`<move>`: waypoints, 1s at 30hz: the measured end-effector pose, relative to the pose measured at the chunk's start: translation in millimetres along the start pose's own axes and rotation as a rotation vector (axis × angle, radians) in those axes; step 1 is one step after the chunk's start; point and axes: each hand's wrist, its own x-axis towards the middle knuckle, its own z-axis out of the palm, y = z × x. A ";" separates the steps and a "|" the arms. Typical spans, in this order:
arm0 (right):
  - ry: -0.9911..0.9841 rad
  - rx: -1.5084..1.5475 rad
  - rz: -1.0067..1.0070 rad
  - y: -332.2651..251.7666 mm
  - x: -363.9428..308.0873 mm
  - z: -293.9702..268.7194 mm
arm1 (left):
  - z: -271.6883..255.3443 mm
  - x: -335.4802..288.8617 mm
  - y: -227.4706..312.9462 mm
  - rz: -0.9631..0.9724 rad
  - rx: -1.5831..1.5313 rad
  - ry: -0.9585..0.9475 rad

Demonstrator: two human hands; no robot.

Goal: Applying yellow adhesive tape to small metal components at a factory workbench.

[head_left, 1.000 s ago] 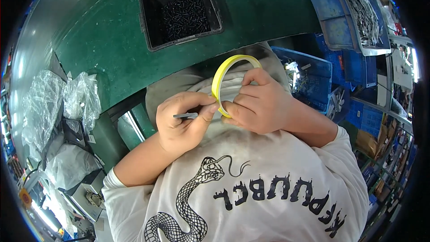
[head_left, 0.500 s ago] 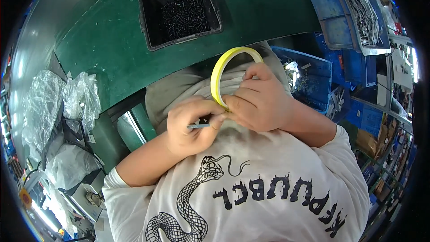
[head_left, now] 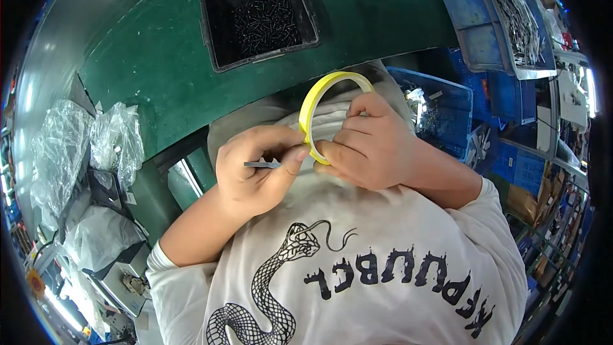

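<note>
A roll of yellow tape [head_left: 308,110] is held upright in my right hand [head_left: 372,140], its thumb and fingers closed on the ring's near right side. Pinched toward the roll's left edge, my left hand [head_left: 252,169] has its thumb and forefinger against or right beside the tape. A thin grey flat piece [head_left: 260,165] sticks out of the left hand's curled fingers; most of it is hidden, and its kind I cannot make out. Whether a tape end lies between the left fingertips cannot be seen. Both hands are over my lap, just off the table's near edge.
On the green table [head_left: 153,57] stands a black bin [head_left: 211,32] of small black cylindrical parts. Blue crates [head_left: 440,112] sit at the right, one higher up with long metal pieces [head_left: 514,13]. Clear plastic bags [head_left: 118,140] lie at the left.
My left hand has moved left and slightly up along the roll, the grey piece going with it. The right hand and tape roll have barely shifted.
</note>
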 end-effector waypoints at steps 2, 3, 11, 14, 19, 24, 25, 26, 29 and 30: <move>-0.009 -0.003 -0.004 1.3 1.2 -1.5 | 0.3 0.5 2.0 -0.057 -0.042 -0.005; -0.018 -0.006 -0.010 1.5 1.4 -1.9 | 0.6 0.0 1.8 -0.057 -0.042 -0.006; -0.016 0.005 0.006 -0.1 0.2 2.8 | -0.2 -1.6 -3.3 -0.020 0.003 -0.005; -0.011 0.019 0.017 1.4 -0.6 4.2 | -5.1 5.9 -4.8 0.086 0.054 -0.039; 0.015 0.032 0.022 2.7 0.0 4.0 | -8.5 11.1 -2.1 0.069 0.113 -0.038; -0.029 -0.017 0.030 3.5 -2.2 1.1 | -8.1 17.7 -0.3 0.139 0.197 -0.057; -0.029 -0.017 0.032 3.8 -1.5 0.0 | -8.6 17.4 -1.2 0.175 0.271 -0.069; -0.045 -0.037 0.020 4.2 -0.5 -1.5 | -9.1 17.2 -2.3 0.211 0.345 -0.081; -0.075 -0.062 0.012 5.6 -2.0 -0.9 | -10.0 18.2 -7.8 0.348 0.423 -0.101; -0.090 -0.067 0.013 6.0 -2.8 -0.4 | -11.0 18.4 -8.0 0.347 0.422 -0.102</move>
